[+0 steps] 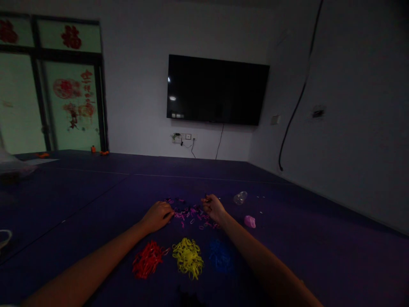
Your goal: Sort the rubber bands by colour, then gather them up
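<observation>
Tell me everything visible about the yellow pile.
The yellow pile is a loose, tangled heap of thin, bright loops that look like rubber bands, some straying at its edges. It lies on the dark purple surface, between the red pile and blue pile, apart from the red. Neither hand touches it.
</observation>
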Motion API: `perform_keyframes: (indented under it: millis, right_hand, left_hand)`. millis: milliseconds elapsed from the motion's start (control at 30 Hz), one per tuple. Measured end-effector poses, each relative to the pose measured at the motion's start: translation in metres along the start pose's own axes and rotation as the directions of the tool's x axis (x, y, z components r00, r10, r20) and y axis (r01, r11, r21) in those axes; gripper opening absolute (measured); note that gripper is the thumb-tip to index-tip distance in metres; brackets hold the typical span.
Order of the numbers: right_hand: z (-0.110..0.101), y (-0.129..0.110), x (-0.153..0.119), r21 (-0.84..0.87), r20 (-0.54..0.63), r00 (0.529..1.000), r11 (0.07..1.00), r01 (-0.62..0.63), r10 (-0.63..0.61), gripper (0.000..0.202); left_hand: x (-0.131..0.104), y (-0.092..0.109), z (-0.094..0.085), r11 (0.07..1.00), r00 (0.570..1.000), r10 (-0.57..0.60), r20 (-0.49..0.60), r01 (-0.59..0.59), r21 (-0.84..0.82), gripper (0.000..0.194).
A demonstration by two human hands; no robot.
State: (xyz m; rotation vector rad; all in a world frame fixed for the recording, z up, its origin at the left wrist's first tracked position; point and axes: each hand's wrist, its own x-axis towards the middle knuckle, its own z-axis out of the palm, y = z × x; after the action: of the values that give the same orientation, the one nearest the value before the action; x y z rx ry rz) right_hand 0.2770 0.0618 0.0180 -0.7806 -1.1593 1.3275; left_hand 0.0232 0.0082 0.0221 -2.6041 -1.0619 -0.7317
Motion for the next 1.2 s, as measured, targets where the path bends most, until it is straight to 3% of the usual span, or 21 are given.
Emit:
perform_keyframes:
  millis: [200,433,567,733,900,967,1100,1200]
  right_hand:
    - [-0.007,-0.003,-0.003,0.17,-0.077,0.995,0.984,-0.044,0.058,0.015]
    - [-0.004,-0.004,-0.005,0.232,-0.106,0.99,0.97,-0.067,0.093,0.029]
    - [0.004,-0.002,-0.008,0.14,-0.086,0.993,0.988,-0.072,0.084,0.046]
    - [0.008,0.005,-0.008,-0.195,-0.097,0.99,0.978,0.079,-0.1,0.046]
    - [-0.002,0.009,-0.003,-0.561,-0.04,0.944,0.789,0.251,-0.329,0.019]
    - [-0.007,0.008,-0.003,-0.674,0.018,0.929,0.682,0.284,-0.369,0.022]
    - [-0.009,0.004,-0.006,-0.838,0.131,0.918,0.454,0.304,-0.374,0.033]
    - [-0.005,0.001,-0.01,-0.931,0.171,0.948,0.27,0.245,-0.27,0.032]
  left_hand:
    - [0.0,0.0,-0.001,1.0,1.0,-0.007,-0.003,0.007,-0.001,0.025]
    - [0.001,0.0,-0.001,1.0,1.0,-0.021,0.005,0.021,-0.002,0.024]
    - [0.0,-0.002,0.001,0.999,1.0,-0.021,0.0,0.021,-0.024,0.021]
    - [0.0,-0.003,0.001,1.0,1.0,-0.017,0.021,0.017,-0.02,0.022]
    - [0.0,-0.002,0.001,1.0,1.0,-0.013,0.016,0.013,-0.014,0.022]
    - [0.0,-0.002,0.001,1.0,1.0,-0.007,0.013,0.007,-0.01,0.022]
    - [0.0,-0.002,0.001,1.0,1.0,-0.004,0.0,0.004,-0.001,0.022]
    - [0.0,-0.002,0.001,1.0,1.0,-0.006,0.002,0.006,0.003,0.022]
